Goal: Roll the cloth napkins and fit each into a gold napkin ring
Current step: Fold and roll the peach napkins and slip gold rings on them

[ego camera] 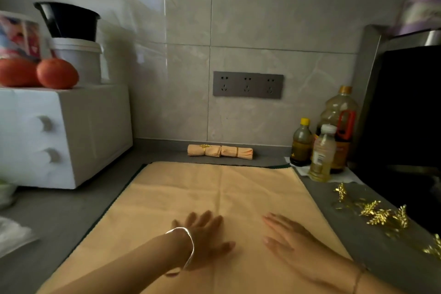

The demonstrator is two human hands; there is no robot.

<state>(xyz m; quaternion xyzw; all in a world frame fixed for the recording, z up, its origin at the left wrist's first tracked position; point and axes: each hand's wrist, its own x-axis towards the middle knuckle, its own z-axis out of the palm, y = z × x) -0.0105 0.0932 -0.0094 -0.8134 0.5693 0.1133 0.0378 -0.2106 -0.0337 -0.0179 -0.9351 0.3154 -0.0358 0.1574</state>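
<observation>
Both hands lie flat on the spread peach napkin (214,188), fingers straight and relaxed, holding nothing: the left hand (205,238) just left of the centre crease, the right hand (288,241) just right of it. Well beyond the fingertips, against the tiled wall, two rolled napkins (220,151) lie end to end, each with a gold band. Right of the right fingers, off the cloth on the grey counter (66,217), is a cluster of gold leaf-shaped napkin rings (374,212); their number is hard to tell and the frame edge cuts the nearest off. Beyond them stand three bottles (322,155). Far left of the left fingers sits a white appliance (71,136) with oranges (57,73) on top. The napkin's near edge is out of frame and both hands are slightly blurred.
</observation>
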